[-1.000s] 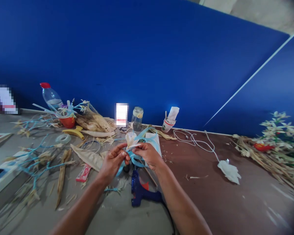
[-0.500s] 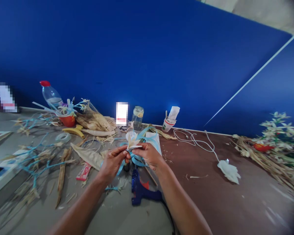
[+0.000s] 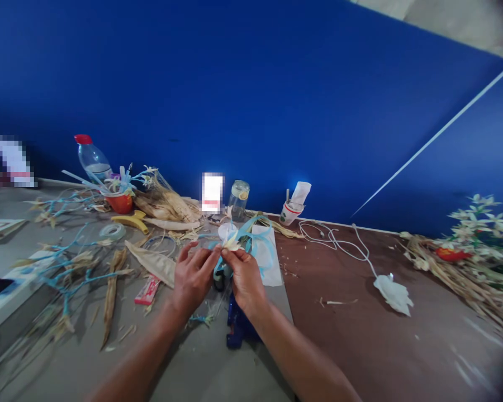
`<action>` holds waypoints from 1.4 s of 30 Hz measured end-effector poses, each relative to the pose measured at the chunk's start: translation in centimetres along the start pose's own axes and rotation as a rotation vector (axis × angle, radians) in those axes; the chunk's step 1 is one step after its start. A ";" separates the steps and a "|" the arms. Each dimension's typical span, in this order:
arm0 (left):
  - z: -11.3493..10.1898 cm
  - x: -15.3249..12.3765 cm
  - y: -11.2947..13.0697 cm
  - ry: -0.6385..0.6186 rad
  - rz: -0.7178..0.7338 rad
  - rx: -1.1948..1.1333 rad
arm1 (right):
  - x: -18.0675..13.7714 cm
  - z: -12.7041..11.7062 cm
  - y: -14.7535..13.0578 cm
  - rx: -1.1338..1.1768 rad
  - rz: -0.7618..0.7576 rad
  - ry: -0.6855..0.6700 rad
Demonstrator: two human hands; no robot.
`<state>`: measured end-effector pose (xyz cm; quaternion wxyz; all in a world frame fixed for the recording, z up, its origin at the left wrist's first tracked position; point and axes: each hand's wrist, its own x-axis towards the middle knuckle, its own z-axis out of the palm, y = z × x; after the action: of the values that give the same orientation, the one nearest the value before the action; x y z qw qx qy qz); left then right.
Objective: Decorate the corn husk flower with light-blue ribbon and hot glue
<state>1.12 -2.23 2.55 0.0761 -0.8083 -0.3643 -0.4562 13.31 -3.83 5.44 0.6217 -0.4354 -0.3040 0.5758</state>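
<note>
Between my two hands is a small pale flower (image 3: 231, 243) with pointed petals, apparently of dried husk. My left hand (image 3: 195, 273) pinches at its base from the left, fingertips pressed together. From the other side my right hand (image 3: 246, 274) grips it between thumb and fingers. Light-blue ribbon (image 3: 265, 248) loops out behind the right hand, over a white sheet (image 3: 272, 273). Beneath my right wrist lies a dark blue glue gun (image 3: 235, 326), mostly covered by the forearm. A small dark bottle-like object (image 3: 218, 281) shows below the fingertips.
To the left lie blue-wrapped branches (image 3: 67, 279), a dry husk (image 3: 151, 263), a red-and-white packet (image 3: 147, 289) and a tape roll (image 3: 112, 231). A red cup (image 3: 119, 203), glass jar (image 3: 238, 201) and white cup (image 3: 292, 212) stand along the blue wall. A white cable (image 3: 339, 241) lies right.
My hands have drawn closer together around the flower, and the left fingers have shifted onto its base. My right forearm now covers more of the glue gun. The view has shifted slightly.
</note>
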 end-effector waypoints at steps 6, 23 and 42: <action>0.1 0.3 0.7 -0.070 -0.039 -0.084 | 0.3 -0.3 -0.2 0.053 -0.026 0.067; 0.1 1.7 0.5 -0.196 -0.996 -1.043 | 1.6 -2.3 -1.0 -0.606 -0.261 -0.310; 1.1 1.4 0.7 -0.047 -0.892 -0.814 | 0.4 -1.9 -1.3 -1.088 -0.577 -0.232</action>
<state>2.73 -1.53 3.16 -0.4460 -0.5516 -0.4660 -0.5289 15.64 -3.71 5.73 0.4044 -0.5246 -0.7245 0.1908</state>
